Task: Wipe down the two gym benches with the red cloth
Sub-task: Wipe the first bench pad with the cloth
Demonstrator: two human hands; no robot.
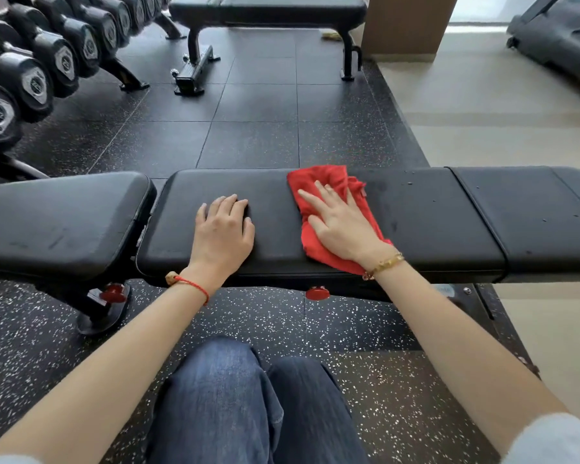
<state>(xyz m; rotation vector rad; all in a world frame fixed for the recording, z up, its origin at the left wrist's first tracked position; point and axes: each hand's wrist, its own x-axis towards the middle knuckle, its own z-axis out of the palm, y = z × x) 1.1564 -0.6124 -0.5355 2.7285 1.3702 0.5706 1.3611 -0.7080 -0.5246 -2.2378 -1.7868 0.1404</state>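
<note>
Head-worn camera, looking forward and down (wide-angle), close over near bench (416,222), single view

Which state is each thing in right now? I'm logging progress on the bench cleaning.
red cloth: spread flat on the near bench, under the right hand
right hand: fingers straight, pressing the cloth
left hand: resting on the pad, fingers curled, holding nothing
near bench: flat, droplets on its right part
far bench: flat, nobody at it
dumbbells: racked
</note>
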